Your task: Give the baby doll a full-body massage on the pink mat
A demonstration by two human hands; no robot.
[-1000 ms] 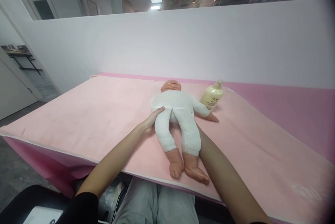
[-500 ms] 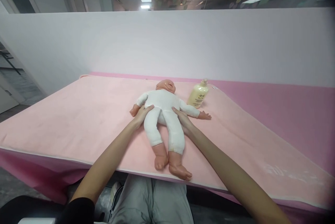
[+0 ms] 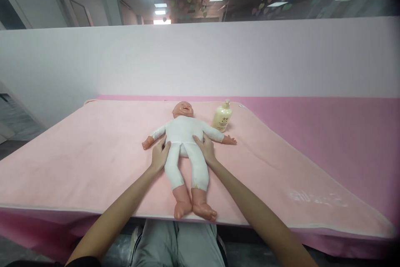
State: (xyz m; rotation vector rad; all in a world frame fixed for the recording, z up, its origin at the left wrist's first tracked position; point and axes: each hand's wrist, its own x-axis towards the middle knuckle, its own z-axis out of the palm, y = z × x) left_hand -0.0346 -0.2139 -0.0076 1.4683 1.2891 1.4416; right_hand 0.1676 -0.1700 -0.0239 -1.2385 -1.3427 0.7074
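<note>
A baby doll (image 3: 186, 128) with a white cloth body lies on its back, its head toward the wall and its feet at the near table edge. My left hand (image 3: 160, 153) holds one side of it at the waist and hip, thumb toward the front. On the opposite side my right hand (image 3: 206, 149) grips the waist, with the thumb over the belly; some fingers are hidden behind the body. Both doll arms stretch outward. Beside the doll's arm on the right stands a pale yellow pump bottle (image 3: 221, 118).
Under the doll a light pink towel (image 3: 103, 154) covers much of the table. A darker pink cover (image 3: 312, 125) shows at the right and back. A white half-wall (image 3: 200, 58) rises behind the table, with glass above it.
My view has shifted, so the doll and bottle appear farther left and a little lower. The doll's face is turned more upward. Both hands stay at its sides, with my left thumb nearer its edge.
</note>
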